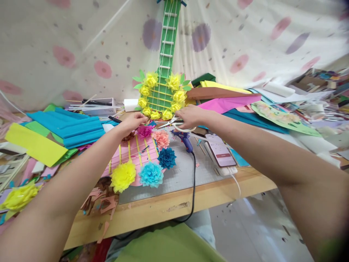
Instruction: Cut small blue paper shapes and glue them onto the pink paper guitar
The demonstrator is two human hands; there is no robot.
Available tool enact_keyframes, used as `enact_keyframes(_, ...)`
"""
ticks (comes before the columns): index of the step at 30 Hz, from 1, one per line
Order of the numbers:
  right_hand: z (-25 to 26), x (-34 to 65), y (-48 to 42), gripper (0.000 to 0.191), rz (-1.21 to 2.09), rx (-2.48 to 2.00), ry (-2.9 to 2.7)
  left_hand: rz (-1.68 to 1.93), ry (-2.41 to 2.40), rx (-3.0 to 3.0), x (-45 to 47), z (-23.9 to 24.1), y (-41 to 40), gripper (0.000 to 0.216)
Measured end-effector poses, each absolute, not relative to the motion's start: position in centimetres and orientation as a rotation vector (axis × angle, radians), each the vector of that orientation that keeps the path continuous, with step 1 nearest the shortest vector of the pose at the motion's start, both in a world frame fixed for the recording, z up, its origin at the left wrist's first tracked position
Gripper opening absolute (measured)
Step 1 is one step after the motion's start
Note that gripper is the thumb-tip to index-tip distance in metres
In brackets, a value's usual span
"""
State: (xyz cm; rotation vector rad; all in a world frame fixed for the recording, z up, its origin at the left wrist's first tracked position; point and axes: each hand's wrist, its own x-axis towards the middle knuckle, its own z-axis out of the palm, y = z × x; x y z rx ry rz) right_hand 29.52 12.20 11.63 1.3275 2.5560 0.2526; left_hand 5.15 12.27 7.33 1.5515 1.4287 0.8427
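My right hand (192,115) grips a pair of scissors (169,122) with white handles, blades pointing left. Fingers of my left hand (135,121) are pinched together at the lower left of the yellow paper flowers (174,83); whatever they hold is too small to make out. These flowers ring the body of a green paper guitar (167,47) with white strings, leaning upright against the curtain. Below my hands lies a pink guitar-shaped piece (131,153) with yellow strips, bordered by a magenta flower (145,131), a coral flower (161,139), blue flowers (167,158) and a yellow one (123,176).
A blue glue gun (185,140) with a black cord lies right of the flowers. Beside it, a phone (220,150) rests on a white power bank or box. Folded crepe paper (71,127) is piled left, more coloured sheets (229,103) right. Brown scraps (105,200) hang over the table edge.
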Motion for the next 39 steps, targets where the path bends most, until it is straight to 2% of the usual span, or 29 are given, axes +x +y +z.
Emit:
enact_keyframes(5,11.5,27.6,12.3,0.058,0.306,1.169,2.547,0.976,1.220,1.093,4.8,9.2,11.4,0.015)
enact_keyframes(12,12.5,24.4,12.1,0.045,0.357,1.129,2.544,0.983,1.024,1.141,1.9,12.8,10.5,0.028)
enact_keyframes(15,13.0,24.3,11.8,0.044,0.381,1.114,2.543,0.953,1.085,1.261,-0.4,14.1,9.8,0.026)
enact_keyframes(18,12.8,24.5,11.8,0.047,0.384,1.135,2.534,0.929,1.375,1.397,-2.6,14.8,8.8,0.017)
enact_keyframes(22,12.0,24.1,12.0,0.055,0.343,1.141,2.560,0.620,1.800,1.675,-4.5,14.6,7.6,0.014)
enact_keyframes(26,12.0,22.5,11.9,0.054,0.289,1.100,2.587,0.276,1.798,1.868,-5.2,13.6,7.2,0.019)
enact_keyframes(32,12.5,20.6,11.1,0.055,0.220,1.063,2.564,0.009,1.899,2.074,-7.3,12.0,7.9,0.027)
enact_keyframes(35,12.1,20.4,10.9,0.054,0.234,1.017,2.598,-0.149,1.975,2.036,-8.8,11.8,7.9,0.016)
enact_keyframes(37,11.9,20.3,10.8,0.051,0.264,1.010,2.623,-0.102,1.979,1.947,-9.6,12.0,7.6,0.014)
enact_keyframes(39,12.0,20.2,10.7,0.043,0.298,1.017,2.633,0.238,1.979,1.770,-10.1,12.4,7.2,0.016)
